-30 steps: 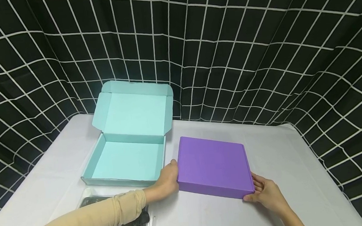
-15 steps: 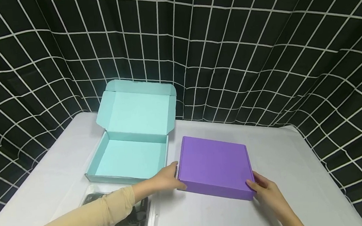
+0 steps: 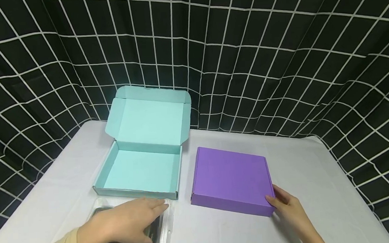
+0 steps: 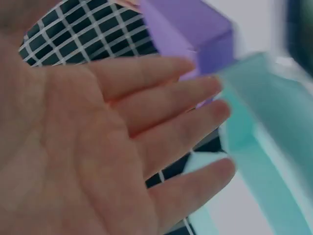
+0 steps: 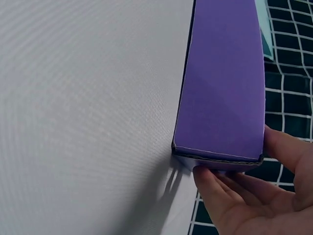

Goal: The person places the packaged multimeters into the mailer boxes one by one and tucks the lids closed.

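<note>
A closed purple cardboard box (image 3: pixel 231 179) lies on the white table. At its near right corner my right hand (image 3: pixel 290 209) holds it, the thumb on the top and the fingers against the right side. The right wrist view shows this hand (image 5: pixel 259 196) at the end of the purple box (image 5: pixel 220 83). My left hand (image 3: pixel 123 222) is spread above a clear plastic tray (image 3: pixel 165 234), partly hiding the dark, green-edged packet (image 3: pixel 153 233) inside. Its fingers are straight with nothing between them, as the left wrist view also shows for that hand (image 4: pixel 107 132).
Behind the tray stands a turquoise cardboard box (image 3: pixel 143 170), its lid (image 3: pixel 150 120) raised and nothing inside. A black cloth with a white grid (image 3: pixel 210 52) hangs around the table's (image 3: pixel 302 166) back and sides.
My left hand has let go of the purple box's left side and moved left, over the plastic tray. The right hand stays at the box's right corner, its thumb now on top.
</note>
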Motion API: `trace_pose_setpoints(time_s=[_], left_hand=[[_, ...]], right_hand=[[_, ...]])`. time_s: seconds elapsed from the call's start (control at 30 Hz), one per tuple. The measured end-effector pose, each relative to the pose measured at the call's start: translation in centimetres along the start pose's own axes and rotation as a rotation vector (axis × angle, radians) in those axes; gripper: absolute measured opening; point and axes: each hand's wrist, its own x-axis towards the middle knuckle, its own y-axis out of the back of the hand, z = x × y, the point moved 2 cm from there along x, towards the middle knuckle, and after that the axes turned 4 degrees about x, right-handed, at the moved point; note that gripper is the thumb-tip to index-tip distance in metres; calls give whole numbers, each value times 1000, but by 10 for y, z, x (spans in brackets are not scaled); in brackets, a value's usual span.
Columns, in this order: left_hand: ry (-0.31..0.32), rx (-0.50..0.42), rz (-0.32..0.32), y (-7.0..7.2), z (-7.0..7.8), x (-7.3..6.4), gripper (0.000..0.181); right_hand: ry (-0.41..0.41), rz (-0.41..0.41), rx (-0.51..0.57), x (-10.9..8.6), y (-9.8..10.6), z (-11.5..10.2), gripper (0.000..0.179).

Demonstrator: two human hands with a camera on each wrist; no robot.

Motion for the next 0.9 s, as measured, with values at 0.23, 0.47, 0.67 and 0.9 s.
trace_pose_setpoints(time_s=[0.23, 0.47, 0.67, 0.9], left_hand=[[141, 56, 79, -41, -21, -25, 101], [232, 7, 139, -60, -34, -30, 90], [209, 7, 179, -64, -38, -30, 82], [212, 14, 174, -62, -38, -27, 80]], right_hand=[[0, -4, -1, 0, 0, 0, 66], [-4, -13, 24, 1, -1, 1, 67], [-17, 59, 20, -3, 0, -8, 72], [230, 326, 127, -14, -17, -41, 66]])
